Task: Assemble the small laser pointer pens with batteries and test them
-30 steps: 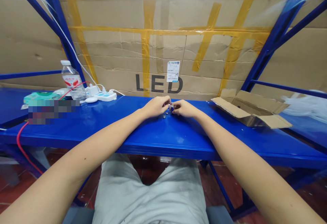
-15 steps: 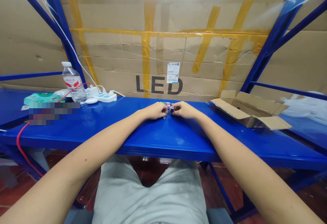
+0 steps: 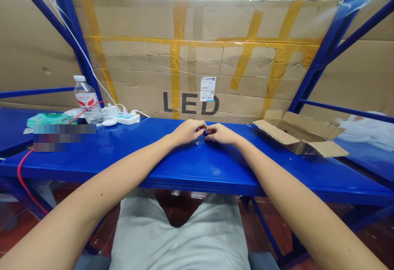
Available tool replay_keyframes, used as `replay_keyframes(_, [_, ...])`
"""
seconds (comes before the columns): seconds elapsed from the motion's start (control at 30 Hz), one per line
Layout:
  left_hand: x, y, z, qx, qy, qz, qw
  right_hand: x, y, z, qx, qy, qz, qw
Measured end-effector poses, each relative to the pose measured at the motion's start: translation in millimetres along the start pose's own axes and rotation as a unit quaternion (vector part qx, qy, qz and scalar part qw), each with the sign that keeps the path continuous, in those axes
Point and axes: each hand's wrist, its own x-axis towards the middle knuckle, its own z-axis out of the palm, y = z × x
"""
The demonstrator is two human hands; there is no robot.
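Note:
Over the middle of the blue table (image 3: pixel 184 163) my two hands meet at the fingertips. My right hand (image 3: pixel 222 133) is closed in a pinch on a small dark blue piece (image 3: pixel 206 133), too small to name by kind. My left hand (image 3: pixel 188 131) reaches to the same piece, its thumb and fingers drawn together. A speck of purple shows by its fingers, but what it holds is hidden. A tiny shiny metallic bit (image 3: pixel 197 143) lies on the table just below my left hand.
An open cardboard box (image 3: pixel 300 134) stands at right. At left are a plastic water bottle (image 3: pixel 88 99), a power strip (image 3: pixel 127 117), a green packet (image 3: pixel 49 119) and a red cable (image 3: pixel 23 179). A large cardboard panel (image 3: pixel 138 69) rises behind the table.
My left hand has lifted slightly and moved right to meet my right hand at the blue piece. The row of thin coloured sticks behind the hands is now covered from view.

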Motion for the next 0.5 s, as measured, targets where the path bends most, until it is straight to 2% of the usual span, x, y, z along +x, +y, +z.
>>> replay_keyframes(0.13, [-0.5,1.2,0.5,0.000,-0.019,-0.003,1.000,-0.6,-1.7,-1.0,0.021,-0.007,0.012,1.000])
replay_keyframes(0.27, [-0.3,-1.4,-8.2,-0.013,-0.022,-0.020,0.999,-0.1,0.6,-1.7,0.016,-0.002,0.021,1.000])
replay_keyframes(0.33, [-1.0,-3.4,-14.2,-0.029,-0.073,-0.044,0.996,-0.3,0.6,-2.1,0.011,0.005,0.021,1.000])
replay_keyframes(0.43, [-3.0,-4.9,-21.0,-0.052,-0.199,-0.074,0.976,-1.5,-2.4,-2.4,0.004,0.005,0.014,1.000])
replay_keyframes(0.5, [-4.0,-4.6,-22.6,-0.063,-0.243,-0.082,0.965,-2.4,-4.8,-2.3,-0.001,0.001,0.012,1.000])
